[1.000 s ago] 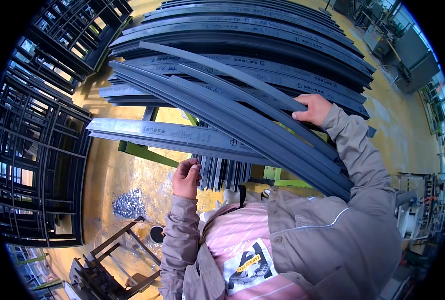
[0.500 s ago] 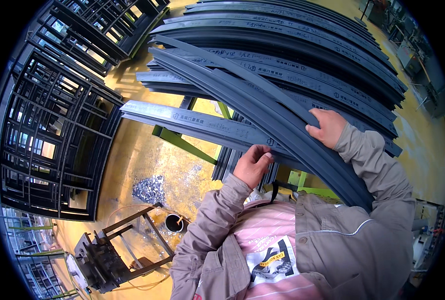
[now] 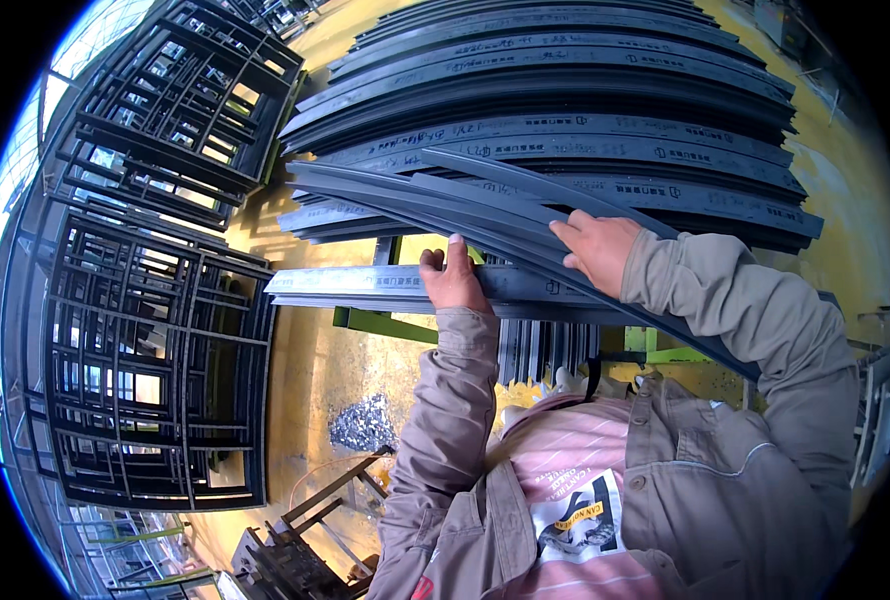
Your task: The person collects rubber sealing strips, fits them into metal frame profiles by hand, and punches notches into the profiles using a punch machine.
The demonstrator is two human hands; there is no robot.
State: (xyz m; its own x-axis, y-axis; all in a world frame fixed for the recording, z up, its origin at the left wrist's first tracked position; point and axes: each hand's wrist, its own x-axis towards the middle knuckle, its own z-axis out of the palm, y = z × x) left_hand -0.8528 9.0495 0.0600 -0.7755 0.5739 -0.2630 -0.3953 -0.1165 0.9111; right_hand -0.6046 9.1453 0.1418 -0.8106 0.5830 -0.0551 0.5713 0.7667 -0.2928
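Steadying, it appears, grey strips (image 3: pixel 385 190) slanting across stacked profiles (image 3: pixel 625 125), the right hand (image 3: pixel 600 252) lies over them, closure indeterminable; the left hand (image 3: pixel 457 278), thumb and finger parted, overlaps the front profile (image 3: pixel 355 282).

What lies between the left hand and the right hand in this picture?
In the head view, a stretch of the slanting dark grey strips lies between the left hand and the right hand.

The strips (image 3: pixel 495 206) are grey, the white-striped shirt (image 3: pixel 577 436) pink.
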